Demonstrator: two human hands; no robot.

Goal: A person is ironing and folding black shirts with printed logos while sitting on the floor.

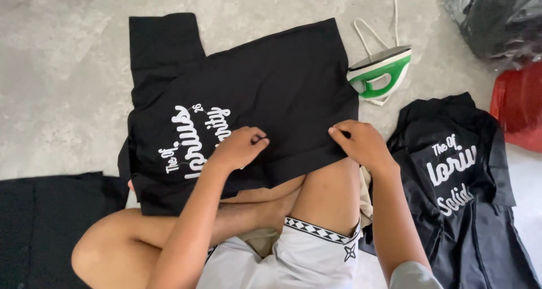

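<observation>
From the head camera, looking down, a person sits cross-legged on the grey floor (68, 85) with a black T-shirt (265, 91) bearing white lettering spread flat in front of the knees, its near hem draped over the legs. The left hand (240, 148) rests on the shirt near the lettering, its fingers (261, 140) curled in and pinching a fold of the fabric. The right hand (361, 142) sits at the shirt's right lower edge, fingers (337, 132) closed on the cloth there. Just beyond the shirt's right corner stands a green and white iron (384, 71), tilted, with its white cord trailing away. To the right lies a second black shirt (457, 176), crumpled. A folded dark cloth (45, 221) lies at the left.
</observation>
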